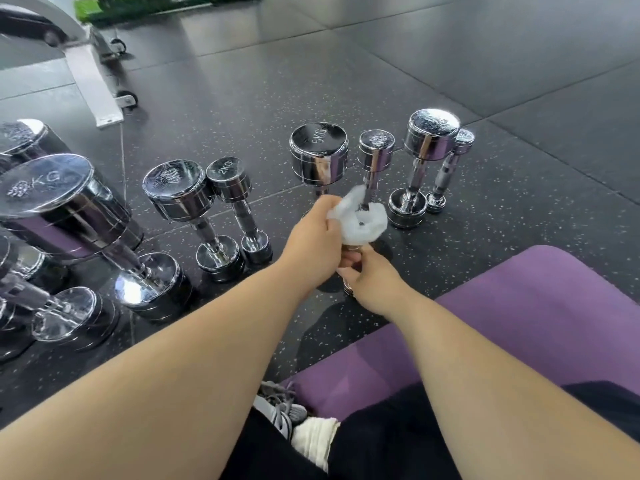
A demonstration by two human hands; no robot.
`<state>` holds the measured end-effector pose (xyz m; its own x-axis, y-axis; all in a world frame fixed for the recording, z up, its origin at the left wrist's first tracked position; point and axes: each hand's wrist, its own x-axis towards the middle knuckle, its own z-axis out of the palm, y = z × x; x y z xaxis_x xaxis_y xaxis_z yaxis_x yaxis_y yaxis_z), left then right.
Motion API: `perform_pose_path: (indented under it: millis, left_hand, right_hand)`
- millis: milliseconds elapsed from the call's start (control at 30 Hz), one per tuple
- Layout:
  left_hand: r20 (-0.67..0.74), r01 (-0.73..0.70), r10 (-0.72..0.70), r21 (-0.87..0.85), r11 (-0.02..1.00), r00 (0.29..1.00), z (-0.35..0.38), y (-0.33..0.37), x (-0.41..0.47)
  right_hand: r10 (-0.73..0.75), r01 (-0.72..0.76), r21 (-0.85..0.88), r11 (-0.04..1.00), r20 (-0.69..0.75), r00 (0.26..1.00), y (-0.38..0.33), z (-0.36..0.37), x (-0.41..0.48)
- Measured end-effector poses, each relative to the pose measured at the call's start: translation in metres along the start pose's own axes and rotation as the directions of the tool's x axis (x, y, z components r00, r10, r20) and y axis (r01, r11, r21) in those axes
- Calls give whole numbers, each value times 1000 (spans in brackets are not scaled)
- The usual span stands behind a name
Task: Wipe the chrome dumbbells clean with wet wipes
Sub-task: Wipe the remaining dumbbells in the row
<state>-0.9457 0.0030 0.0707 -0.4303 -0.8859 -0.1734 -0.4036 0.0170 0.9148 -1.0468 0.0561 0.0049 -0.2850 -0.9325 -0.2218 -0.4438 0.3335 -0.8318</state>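
Several chrome dumbbells stand upright on the dark speckled floor. My left hand grips a white wet wipe that is wrapped around the handle of a small chrome dumbbell in the middle. My right hand holds that dumbbell's lower end, which is mostly hidden under my fingers. A 5 kg dumbbell stands just left of it, its base hidden behind my left hand. Two more dumbbells stand to the right.
A 2 kg dumbbell and a larger one stand left of centre; bigger ones crowd the left edge. A purple mat lies under my legs at the right. A white bench frame with wheels stands at the back left.
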Motion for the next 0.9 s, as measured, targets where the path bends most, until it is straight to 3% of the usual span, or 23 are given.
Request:
perform_pose_path:
  millis: [67, 133, 267, 367, 467, 533, 600, 667, 733, 800, 867, 900]
  left_hand:
    - [-28, -75, 85, 259, 963, 996, -10, 3, 1]
    - [-86, -96, 141, 397, 913, 986, -19, 13, -2]
    - [-215, -136, 271, 489, 861, 938, -26, 39, -9]
    - [-173, -81, 202, 534, 842, 964, -32, 48, -18]
    - [-77, -58, 87, 323, 945, 993, -35, 58, -30]
    - [-14, -124, 129, 200, 972, 991, -32, 60, -39]
    - [20, -247, 247, 54, 967, 969, -29, 55, -49]
    - [21, -349, 348, 30, 937, 937, -26, 50, -51]
    - [-33, -357, 358, 30, 934, 933, -21, 47, -46]
    - [-95, -283, 272, -145, 948, 958, -16, 49, -43]
    - [-78, -106, 81, -408, 907, 994, -14, 54, -41]
    - [-55, -41, 17, -474, 880, 998, -15, 56, -39]
  right_hand:
    - [-26, 24, -88, 996, -27, 999, -3, -3, -3]
    - [-48, 37, -130, 991, -85, 995, -13, -7, -8]
    - [-211, 142, -322, 936, -194, 958, -48, -27, -19]
    - [-355, 199, -552, 810, -190, 915, -72, -45, -32]
    - [-284, 127, -676, 726, -126, 951, -85, -59, -46]
    - [-245, 109, -621, 776, -139, 959, -90, -69, -54]
    - [-205, 146, -408, 901, -106, 973, -90, -75, -59]
    - [-89, 89, -40, 995, 7, 996, -89, -75, -65]
    - [8, -28, 223, 974, 86, 996, -88, -68, -66]
    - [-19, 20, 148, 989, -3, 1000, -85, -56, -61]
    - [-157, 133, -140, 981, -176, 972, -82, -47, -53]
    - [-187, 121, -276, 954, -226, 956, -83, -46, -50]
